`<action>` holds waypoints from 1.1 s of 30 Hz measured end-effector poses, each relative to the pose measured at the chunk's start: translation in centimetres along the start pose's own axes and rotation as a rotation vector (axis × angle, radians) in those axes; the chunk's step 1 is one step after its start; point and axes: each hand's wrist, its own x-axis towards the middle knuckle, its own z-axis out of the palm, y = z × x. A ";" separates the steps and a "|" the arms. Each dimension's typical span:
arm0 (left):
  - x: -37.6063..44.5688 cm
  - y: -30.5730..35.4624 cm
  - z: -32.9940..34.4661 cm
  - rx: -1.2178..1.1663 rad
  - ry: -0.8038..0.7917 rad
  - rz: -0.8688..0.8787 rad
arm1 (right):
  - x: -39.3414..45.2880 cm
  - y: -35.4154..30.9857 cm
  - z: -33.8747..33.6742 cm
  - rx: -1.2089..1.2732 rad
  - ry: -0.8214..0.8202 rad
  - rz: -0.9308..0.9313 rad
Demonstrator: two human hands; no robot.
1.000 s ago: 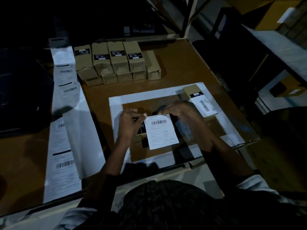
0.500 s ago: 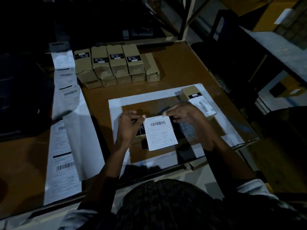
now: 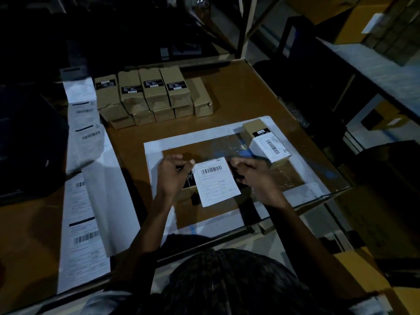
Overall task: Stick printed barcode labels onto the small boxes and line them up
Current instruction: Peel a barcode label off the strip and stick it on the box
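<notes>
A white barcode label (image 3: 216,180) lies tilted over a small brown box (image 3: 186,194) with a black sticker, inside the white-taped frame (image 3: 204,138). My left hand (image 3: 172,176) pinches the label's upper left corner. On the other side, my right hand (image 3: 253,176) has its fingers curled at the label's upper right edge, pinching it. One labelled box (image 3: 269,145) lies at the frame's far right corner. Several unlabelled brown boxes (image 3: 147,94) are stacked in a row at the back.
A long strip of printed labels (image 3: 84,235) runs down the left side of the brown table (image 3: 238,94), coming from a black printer (image 3: 27,144). Dark shelving and yellow cartons (image 3: 354,21) stand to the right. The table's edge is close on the right.
My right hand has slid from the top of the label to its right edge. The label has stayed over the box, still pinched by my left hand.
</notes>
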 end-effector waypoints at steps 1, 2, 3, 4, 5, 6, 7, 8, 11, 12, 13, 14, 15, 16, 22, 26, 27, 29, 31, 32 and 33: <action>0.1 0.1 0.0 -0.001 0.009 -0.001 | -0.7 0.6 -0.1 -0.061 0.012 -0.039; 0.3 0.2 -0.1 0.001 0.020 0.011 | -1.5 0.8 -0.1 -0.106 0.006 -0.074; 0.5 0.3 -0.2 0.020 0.033 0.035 | -2.1 1.0 0.0 -0.133 -0.013 -0.107; 0.8 0.4 -0.3 0.060 0.046 0.068 | -2.7 0.9 0.1 -0.151 -0.034 -0.143; 1.2 0.3 -0.4 0.118 0.054 0.104 | -2.9 0.8 0.3 -0.183 -0.038 -0.188; 1.5 0.2 -0.6 0.177 0.053 0.135 | -3.0 0.8 0.4 -0.236 -0.022 -0.247; 1.8 0.0 -0.7 0.223 0.045 0.165 | -2.9 0.7 0.5 -0.301 0.007 -0.311; 1.9 -0.1 -0.8 0.254 0.033 0.202 | -2.7 0.5 0.6 -0.355 0.033 -0.367; 1.5 -0.1 -1.1 0.273 -0.041 0.337 | -2.3 -0.3 0.8 -0.440 0.055 -0.521; 1.2 0.1 -1.1 0.275 -0.077 0.376 | -2.2 -0.6 1.0 -0.475 0.056 -0.581; 0.9 0.2 -1.1 0.272 -0.118 0.403 | -2.0 -0.7 1.1 -0.513 0.055 -0.633; 0.6 0.2 -1.0 0.266 -0.160 0.414 | -1.9 -0.8 1.2 -0.551 0.050 -0.672; 0.5 0.1 -0.9 0.264 -0.192 0.418 | -1.8 -0.8 1.3 -0.587 0.039 -0.694; 0.3 -0.2 -0.8 0.266 -0.212 0.421 | -1.5 -0.7 1.5 -0.622 0.021 -0.708; -0.4 -1.1 -1.0 0.180 -0.219 0.417 | -0.5 -0.2 1.5 -0.806 -0.117 -0.783; -0.4 -1.1 -1.0 0.209 -0.210 0.442 | 0.0 -0.4 1.0 -0.853 -0.161 -0.784; -0.4 -1.1 -0.9 0.224 -0.205 0.450 | 0.0 -0.3 1.0 -0.845 -0.174 -0.784; -0.6 -1.4 -0.8 0.257 -0.201 0.457 | 0.0 0.1 0.9 -0.817 -0.196 -0.770; -0.7 -1.7 -0.7 0.275 -0.184 0.465 | 0.0 0.6 0.8 -0.787 -0.197 -0.760; -0.6 -1.8 -0.7 0.278 -0.173 0.471 | 0.1 0.7 0.8 -0.772 -0.195 -0.752; -0.5 -1.9 -0.7 0.275 -0.165 0.479 | 0.1 0.6 0.7 -0.755 -0.196 -0.743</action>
